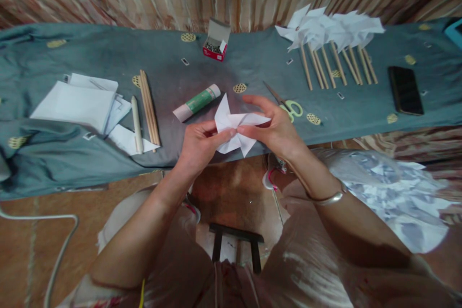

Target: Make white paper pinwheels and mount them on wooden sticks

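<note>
Two bare hands on one wk-piece, obs. from head cam. L hand (198,144): nearly closed, thumb flat on paper nr centre, other fingers partly hidden; has hold of white paper pinwheel (231,120) at its 8 o'clock side. R hand (281,130): part-closed, thumb pressing nr centre from 3 o'clock, index stretched out above the paper; grip of rear fingers can't tell. Pinwheel sits over near edge of grey-green cloth (252,67), vanes spread, no stick seen on it.

Outward (ref. = pinwheel, 12 = far side):
- 10 o'clock, nr L hand: tube w/ green label (199,102).
- 2 o'clock, nr R hand: scissors (296,109), blades partly open.
- 9–10 o'clock: wooden sticks (149,110), side by side; paper sheets (79,103) farther out.
- Approx. 12 o'clock: open red box (212,54) w/ small metal pcs.
- 1–2 o'clock: row of pinwheels on sticks (332,29), heads overlapping.
- 4 o'clock, lower: heap of folded paper (407,192).

Step (judged): vane tips gathered & held at centre. Next move calls for centre kept pinched, i.e. one thumb must carry the load if the other lifts; else folds may spring open.
</note>
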Motion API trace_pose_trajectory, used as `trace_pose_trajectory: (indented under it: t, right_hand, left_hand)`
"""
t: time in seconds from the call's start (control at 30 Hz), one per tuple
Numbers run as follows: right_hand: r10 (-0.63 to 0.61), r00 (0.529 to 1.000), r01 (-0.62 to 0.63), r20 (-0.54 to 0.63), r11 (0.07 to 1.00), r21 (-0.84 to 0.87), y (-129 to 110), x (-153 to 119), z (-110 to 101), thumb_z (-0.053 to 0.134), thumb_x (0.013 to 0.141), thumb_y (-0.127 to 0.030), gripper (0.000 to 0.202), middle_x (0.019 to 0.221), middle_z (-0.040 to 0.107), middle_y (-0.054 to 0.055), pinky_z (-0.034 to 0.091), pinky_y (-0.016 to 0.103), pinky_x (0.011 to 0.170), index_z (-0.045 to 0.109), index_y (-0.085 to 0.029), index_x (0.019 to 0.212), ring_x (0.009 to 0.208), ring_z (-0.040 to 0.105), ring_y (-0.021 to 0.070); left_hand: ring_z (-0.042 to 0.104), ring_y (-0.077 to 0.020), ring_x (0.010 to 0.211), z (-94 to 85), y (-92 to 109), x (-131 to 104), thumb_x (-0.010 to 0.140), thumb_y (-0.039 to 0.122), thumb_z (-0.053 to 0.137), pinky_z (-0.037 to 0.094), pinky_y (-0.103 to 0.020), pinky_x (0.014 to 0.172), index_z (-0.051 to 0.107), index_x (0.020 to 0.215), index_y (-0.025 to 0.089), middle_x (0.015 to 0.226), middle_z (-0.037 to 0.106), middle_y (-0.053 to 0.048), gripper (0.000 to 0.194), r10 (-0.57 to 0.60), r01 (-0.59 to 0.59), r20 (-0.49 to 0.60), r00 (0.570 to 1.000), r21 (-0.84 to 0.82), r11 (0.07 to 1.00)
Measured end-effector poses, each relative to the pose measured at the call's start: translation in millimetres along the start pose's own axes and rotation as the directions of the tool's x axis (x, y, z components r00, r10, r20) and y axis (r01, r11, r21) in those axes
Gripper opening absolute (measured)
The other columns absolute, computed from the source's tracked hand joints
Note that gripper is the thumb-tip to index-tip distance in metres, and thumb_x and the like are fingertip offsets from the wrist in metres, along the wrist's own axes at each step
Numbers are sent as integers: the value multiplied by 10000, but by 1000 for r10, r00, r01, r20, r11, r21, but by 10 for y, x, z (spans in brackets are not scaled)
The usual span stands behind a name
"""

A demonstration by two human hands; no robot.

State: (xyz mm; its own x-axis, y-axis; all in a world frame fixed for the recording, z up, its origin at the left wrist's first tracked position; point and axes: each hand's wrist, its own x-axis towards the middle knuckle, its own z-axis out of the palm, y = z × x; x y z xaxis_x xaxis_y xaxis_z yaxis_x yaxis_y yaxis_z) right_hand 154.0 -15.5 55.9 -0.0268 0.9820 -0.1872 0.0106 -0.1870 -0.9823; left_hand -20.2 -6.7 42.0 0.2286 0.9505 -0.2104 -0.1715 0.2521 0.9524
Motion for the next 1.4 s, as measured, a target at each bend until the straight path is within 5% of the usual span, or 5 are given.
trace_pose_trajectory:
  t: [0.43, 0.93, 1.4]
  right_hand:
    - [16, 1000, -15, -4, 999, 43, -21, 1, 32, 881, 563, -306, 671, 670, 646, -73, 549, 263, 547, 580, -215, 1156, 599, 634, 138]
    - [-29, 999, 32, 37, 997, -72, 54, 20, -29, 830, 651, -409, 703, 888, 723, 8, 607, 375, 713, 537, -217, 1260, 776, 703, 212]
    - [104, 994, -101, -10, 979, 175, -8, -1, 34, 904, 540, -350, 609, 875, 726, -16, 561, 292, 714, 661, -217, 1081, 735, 658, 148]
  left_hand:
    - [542, -110, 516, -29, -43, 23, 619, 380, 874, 412, -230, 492, 781, 691, 171, 604, 682, -4, 241, 45, -46, 18, 999, 48, 998]
    - [615, -139, 624, -14, -53, 39, 613, 361, 870, 477, -263, 596, 779, 803, 155, 733, 725, -16, 294, 53, -52, -11, 999, 38, 998]
    - [688, -173, 686, 17, -54, 55, 540, 329, 915, 552, -287, 658, 778, 822, 169, 794, 775, -32, 353, -7, 3, -35, 999, -111, 994]
